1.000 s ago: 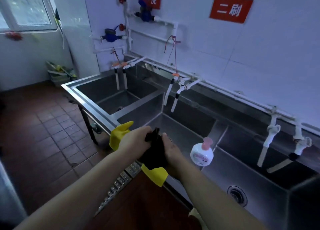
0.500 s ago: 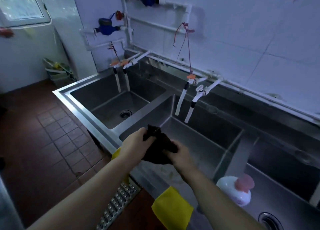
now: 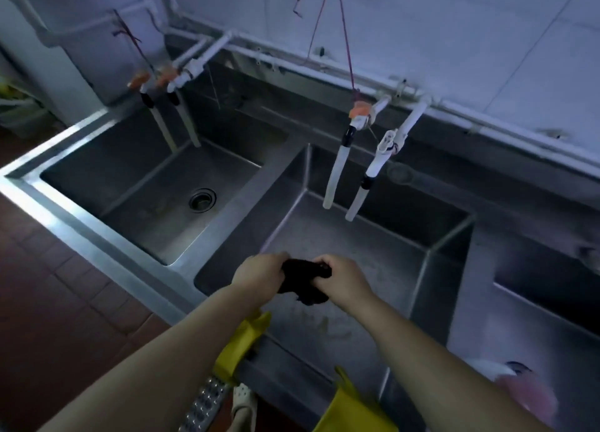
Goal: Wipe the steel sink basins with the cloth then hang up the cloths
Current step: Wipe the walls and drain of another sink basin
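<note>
From the head camera we see our left hand (image 3: 259, 274) and right hand (image 3: 345, 282) close together, each with its fingers curled tight around one end of a bunched-up black cloth (image 3: 303, 282). We hold the cloth in the air above the middle shiny steel sink basin (image 3: 373, 262). To the left is another steel basin (image 3: 156, 204) with a round drain (image 3: 202, 199). White plastic tap hoses (image 3: 336, 175) hang over the middle basin. Floppy yellow rubber gloves (image 3: 242, 344) hang over the near sink edge below our arms.
</note>
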A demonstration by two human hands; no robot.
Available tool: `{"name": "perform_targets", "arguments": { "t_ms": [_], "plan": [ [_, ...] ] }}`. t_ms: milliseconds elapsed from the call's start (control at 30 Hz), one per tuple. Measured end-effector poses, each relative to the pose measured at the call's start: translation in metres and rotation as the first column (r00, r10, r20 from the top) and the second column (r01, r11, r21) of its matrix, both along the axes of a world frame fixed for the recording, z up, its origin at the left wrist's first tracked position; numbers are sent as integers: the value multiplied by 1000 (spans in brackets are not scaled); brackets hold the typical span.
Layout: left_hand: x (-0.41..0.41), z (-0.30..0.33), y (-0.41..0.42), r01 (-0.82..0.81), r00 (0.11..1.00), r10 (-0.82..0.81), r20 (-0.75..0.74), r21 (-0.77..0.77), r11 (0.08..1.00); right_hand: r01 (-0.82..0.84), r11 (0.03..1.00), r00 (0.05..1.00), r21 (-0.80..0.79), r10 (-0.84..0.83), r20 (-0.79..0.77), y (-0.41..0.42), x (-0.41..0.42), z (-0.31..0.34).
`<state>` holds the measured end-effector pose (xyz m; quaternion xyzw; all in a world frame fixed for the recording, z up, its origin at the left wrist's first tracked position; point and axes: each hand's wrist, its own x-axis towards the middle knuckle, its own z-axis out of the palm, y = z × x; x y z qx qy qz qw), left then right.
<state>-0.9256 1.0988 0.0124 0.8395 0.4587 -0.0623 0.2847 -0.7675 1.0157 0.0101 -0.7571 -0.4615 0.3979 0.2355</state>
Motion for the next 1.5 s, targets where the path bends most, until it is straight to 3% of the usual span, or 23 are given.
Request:
{"name": "perform_targets", "arguments": {
  "t_ms": [200,367,500,600,733,800,867,933,1000,1100,1233,1367,1500],
  "plan": [
    [0,-75,42,160,970,-192,-150,-204,966,42,975,997,-220,-25,79,21,-10,-73],
    [-2,-116,75,179,957,-233,-175,-280,943,186,935,982,-302,-164,99,39,-18,-122],
    [-1,-118,115,274,938,-295,-180,-129,953,226,900,971,-373,-179,155,48,-17,-148],
    [2,-106,145,410,897,-387,-212,72,909,140,879,988,-457,-91,126,48,-23,-168],
    [9,-92,185,652,745,-627,-227,447,613,-19,863,998,-506,44,38,53,-43,-199],
    [18,-92,207,715,681,-680,-273,451,534,-53,865,998,-499,59,-5,59,-51,-213],
    [27,-97,225,705,680,-681,-274,499,503,-124,878,992,-462,117,-43,67,-58,-229],
    [32,-104,237,681,703,-666,-250,508,528,-196,879,980,-434,188,-63,75,-64,-246],
    [34,-114,243,647,736,-643,-213,502,574,-163,884,986,-438,163,-39,84,-68,-261],
    [34,-124,248,549,785,-614,-77,545,634,-35,953,991,-301,72,111,104,-61,-284],
    [35,-131,250,499,792,-611,6,569,653,151,980,929,-129,-97,356,153,-20,-310],
    [36,-136,252,504,792,-611,17,547,669,222,971,867,-87,-155,473,202,33,-336],
    [36,-138,255,501,793,-609,31,534,681,188,981,793,-51,-121,597,240,84,-348]
  ]
}}
